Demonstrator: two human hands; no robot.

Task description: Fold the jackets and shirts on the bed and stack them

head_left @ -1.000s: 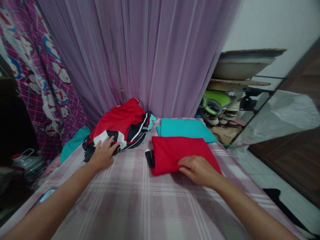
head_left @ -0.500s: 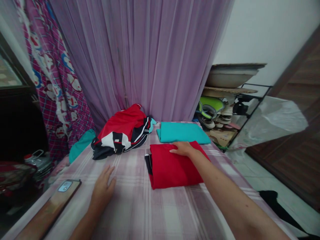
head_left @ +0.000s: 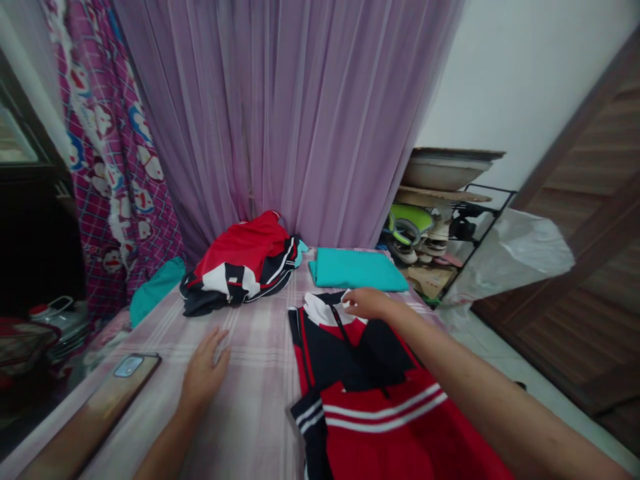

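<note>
A navy, red and white zip-up jacket (head_left: pixel 353 353) lies on the bed at front right, its white-lined collar towards the back. Its red lower part with two white stripes reaches the bottom of the view. My right hand (head_left: pixel 369 304) has its fingers curled at the right side of the collar and seems to pinch its edge; the fingertips are partly hidden. Flat on the plaid sheet (head_left: pixel 257 380), left of the jacket, my left hand (head_left: pixel 205 367) rests with fingers apart and nothing in it.
A folded turquoise garment (head_left: pixel 357 269) lies behind the jacket. Crumpled red and navy clothes (head_left: pixel 240 257) are at back left. A phone (head_left: pixel 105 407) lies near the left edge. Beyond the right edge stands a shoe rack (head_left: pixel 480 243). A purple curtain (head_left: pixel 290 120) hangs behind.
The red folded bundle has been opened towards me, so the jacket's collar, zip and striped part now show. My right hand has gone to the collar. My left hand has hardly moved.
</note>
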